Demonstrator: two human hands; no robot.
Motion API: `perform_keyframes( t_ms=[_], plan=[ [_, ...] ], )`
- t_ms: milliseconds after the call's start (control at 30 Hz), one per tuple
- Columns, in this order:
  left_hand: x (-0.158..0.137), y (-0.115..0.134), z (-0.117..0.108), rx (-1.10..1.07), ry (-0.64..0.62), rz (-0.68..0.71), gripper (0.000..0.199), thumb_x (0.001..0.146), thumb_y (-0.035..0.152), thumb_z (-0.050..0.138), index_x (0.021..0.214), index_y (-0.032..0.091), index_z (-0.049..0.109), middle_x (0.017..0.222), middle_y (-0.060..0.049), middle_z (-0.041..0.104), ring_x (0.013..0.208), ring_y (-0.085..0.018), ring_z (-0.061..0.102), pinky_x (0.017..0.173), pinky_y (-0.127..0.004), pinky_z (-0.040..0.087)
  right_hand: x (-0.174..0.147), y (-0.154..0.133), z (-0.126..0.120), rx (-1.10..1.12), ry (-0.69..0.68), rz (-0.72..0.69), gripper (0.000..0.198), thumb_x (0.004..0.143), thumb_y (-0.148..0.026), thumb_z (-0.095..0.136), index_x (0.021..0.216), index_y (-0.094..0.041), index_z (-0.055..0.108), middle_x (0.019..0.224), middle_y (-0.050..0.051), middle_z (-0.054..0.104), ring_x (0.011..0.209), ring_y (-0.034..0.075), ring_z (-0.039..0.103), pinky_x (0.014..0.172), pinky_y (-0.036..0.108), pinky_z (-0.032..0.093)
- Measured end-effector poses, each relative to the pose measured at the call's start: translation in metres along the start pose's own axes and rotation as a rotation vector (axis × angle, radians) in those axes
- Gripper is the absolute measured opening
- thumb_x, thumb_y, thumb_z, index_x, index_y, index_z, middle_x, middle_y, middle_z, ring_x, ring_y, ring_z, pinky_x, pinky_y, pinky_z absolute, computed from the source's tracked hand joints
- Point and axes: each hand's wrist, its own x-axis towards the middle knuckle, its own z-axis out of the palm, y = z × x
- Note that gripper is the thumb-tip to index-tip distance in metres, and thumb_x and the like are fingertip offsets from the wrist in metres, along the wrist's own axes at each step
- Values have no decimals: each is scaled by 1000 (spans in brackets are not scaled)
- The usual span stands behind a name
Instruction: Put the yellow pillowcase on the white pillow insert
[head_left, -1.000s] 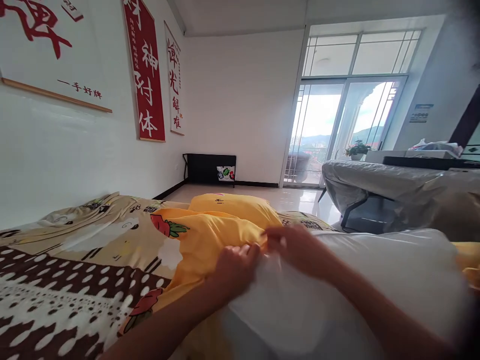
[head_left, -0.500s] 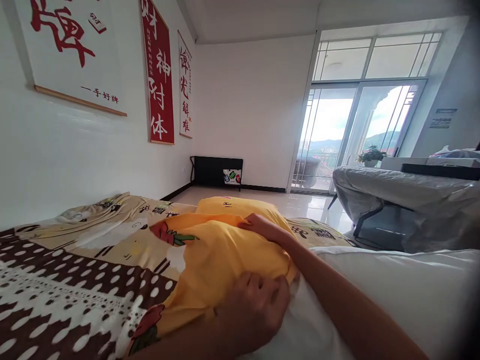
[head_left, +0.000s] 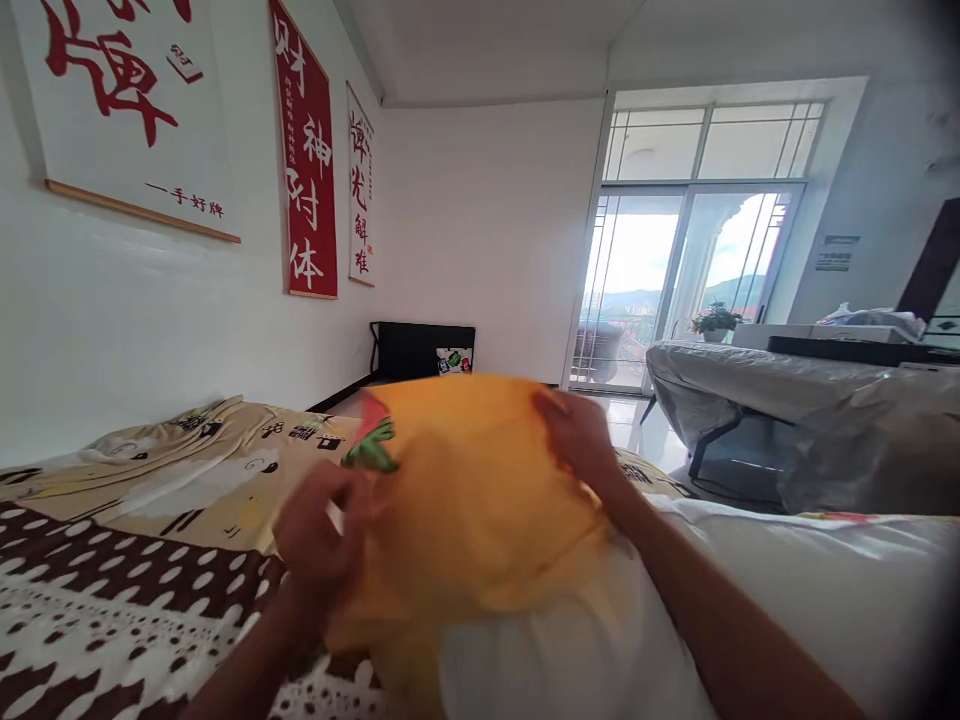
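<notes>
Front and centre, it's the yellow cover (head_left: pixel 465 490), lifted and spread crosswise between two hands, its carrot-print corner over to the left! Out from under its near edge comes the white pillow (head_left: pixel 540 660), lying below both sets of fingers and closer to the wearer, nearer the right forearm than the left! Up at the far right corner, the right hand (head_left: pixel 576 435) has its fingers closed on the cloth; lower down, the left hand (head_left: pixel 319 530) is curled, seemingly gripping the left edge, though blur leaves that short of certain; beyond it spreads the patterned blanket (head_left: pixel 202 485)
</notes>
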Motion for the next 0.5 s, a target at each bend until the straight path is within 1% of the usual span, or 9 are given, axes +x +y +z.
perform_keyframes(
  t_ms=[33,100,133,200,300,333,400,433,500],
  plan=[
    [6,-15,0,-5,90,-160,5,83,24,54,80,20,54,69,1,52,64,-13,49,62,-25,40,-1,0,-4,16,13,-1,39,80,-47,42,52,-20,39,49,-2,37,53,11,31,51,25,24],
    [13,-42,6,-166,103,-476,28,81,40,58,100,19,56,90,-3,59,84,-16,56,73,-27,45,-4,-1,-10,44,42,-6,38,78,-47,45,52,-19,40,50,-2,38,53,11,33,51,25,25],
    [14,-51,11,-295,40,-611,41,80,49,57,108,19,55,99,-5,61,93,-19,57,79,-29,46,-5,-2,-12,52,78,8,38,78,-47,45,53,-19,40,50,-2,38,53,11,33,51,25,26],
    [12,-59,21,-563,-136,-782,58,78,61,53,116,17,55,107,-8,64,103,-24,58,86,-34,47,-8,-4,-14,72,144,49,37,79,-47,45,53,-19,42,51,-2,39,53,11,33,51,24,26],
    [10,-52,26,-796,-264,-970,73,70,75,50,109,14,63,98,-12,68,102,-30,60,88,-41,48,-11,-5,-15,92,90,32,37,77,-47,46,54,-19,45,52,-2,42,54,12,37,51,24,29],
    [12,-46,25,-834,-284,-992,77,68,78,49,107,13,64,96,-12,69,101,-32,61,87,-42,49,-12,-5,-15,80,94,31,37,77,-48,46,53,-19,45,51,-2,42,54,12,37,51,24,29],
    [20,-36,21,-877,-344,-930,80,64,80,50,107,15,66,98,-12,69,101,-33,61,85,-42,51,-14,-5,-14,62,109,27,38,76,-49,48,53,-19,45,50,-2,42,53,12,37,50,24,30],
    [25,-31,19,-895,-379,-867,78,62,77,56,110,17,65,101,-11,69,102,-32,61,85,-41,51,-14,-4,-13,60,95,16,38,76,-49,48,53,-19,44,50,-2,43,53,12,37,50,24,30],
    [37,-23,17,-874,-456,-774,70,59,61,72,116,21,63,107,-8,68,103,-29,61,83,-35,51,-16,-3,-9,71,66,6,39,77,-49,49,53,-19,43,50,-2,42,53,11,35,50,23,30]
  ],
)
